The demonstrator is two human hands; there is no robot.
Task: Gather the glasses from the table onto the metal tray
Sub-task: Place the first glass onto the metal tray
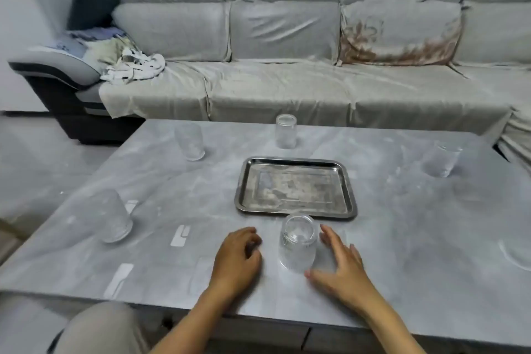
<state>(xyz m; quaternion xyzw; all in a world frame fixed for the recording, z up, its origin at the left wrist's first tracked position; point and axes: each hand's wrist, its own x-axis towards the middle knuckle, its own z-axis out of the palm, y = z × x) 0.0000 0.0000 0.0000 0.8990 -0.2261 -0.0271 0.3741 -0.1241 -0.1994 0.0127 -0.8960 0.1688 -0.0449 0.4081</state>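
A bare metal tray (pixel 296 185) lies in the middle of the grey marble table (pixel 402 224). Just in front of the tray stands a clear ribbed glass (pixel 298 241), upside down. My right hand (pixel 342 267) is open beside it on the right, fingers spread, not gripping it. My left hand (pixel 237 257) rests on the table left of that glass with fingers curled and nothing in it. Other clear glasses stand at the near left (pixel 115 217), far left (pixel 190 141), far middle (pixel 286 131) and far right (pixel 441 161).
A grey covered sofa (pixel 287 72) runs along the far side of the table, with a bundle of cloth (pixel 135 66) on its left end. A rounded glass rim (pixel 517 253) shows at the table's right edge. My knee (pixel 100 327) is below the near edge.
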